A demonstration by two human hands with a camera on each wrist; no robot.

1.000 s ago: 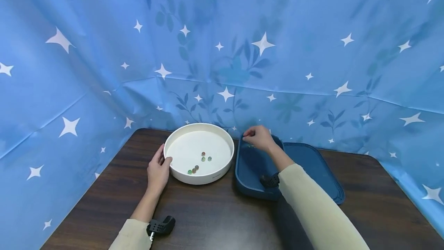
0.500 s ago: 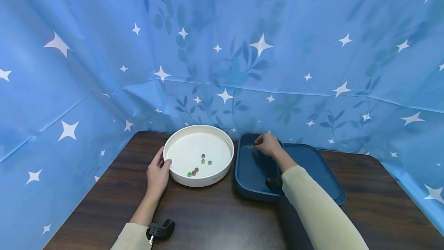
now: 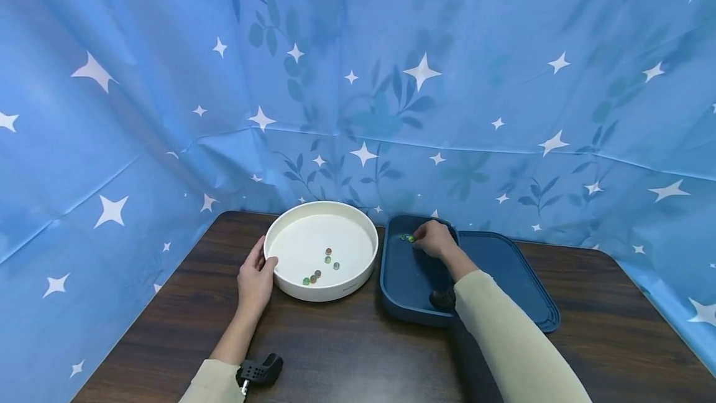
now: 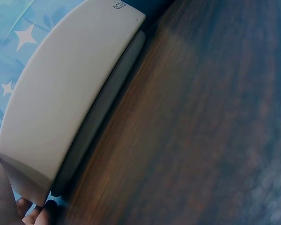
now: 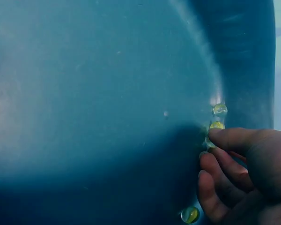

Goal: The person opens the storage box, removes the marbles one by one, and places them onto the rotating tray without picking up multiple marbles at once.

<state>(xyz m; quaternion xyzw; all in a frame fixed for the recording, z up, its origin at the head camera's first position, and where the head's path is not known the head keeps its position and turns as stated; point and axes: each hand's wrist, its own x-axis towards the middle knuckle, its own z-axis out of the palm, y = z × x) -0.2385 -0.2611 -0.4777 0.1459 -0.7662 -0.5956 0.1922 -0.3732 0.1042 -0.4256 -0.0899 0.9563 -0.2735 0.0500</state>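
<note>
My left hand [image 3: 255, 279] grips the left side of a round white tray [image 3: 358, 274], thumb over the rim and fingers along the outer wall. Several glass marbles lie in this tray, among them a reddish one [image 3: 328, 251] and a green one [image 3: 306, 281]. My right hand [image 3: 436, 240] reaches into the back of a deep blue container [image 3: 404, 307]. In the right wrist view its thumb and fingers pinch a marble [image 5: 210, 144], partly hidden. A yellow marble [image 5: 217, 125] and a clear one [image 5: 220, 109] sit right beside the thumb; another yellow-green marble [image 5: 190, 214] lies below the fingers.
A flat blue lid-like piece [image 3: 503, 266] lies to the right of the blue container, partly behind my right sleeve. Both trays stand on a dark wooden table [image 3: 347, 353]. A blue star-patterned curtain [image 3: 358, 111] hangs close behind the table's back edge.
My right hand has moved from over the blue container's back left rim, rightward and down to the marbles, and its fingertips have come together there. My left hand keeps its grip on the white tray.
</note>
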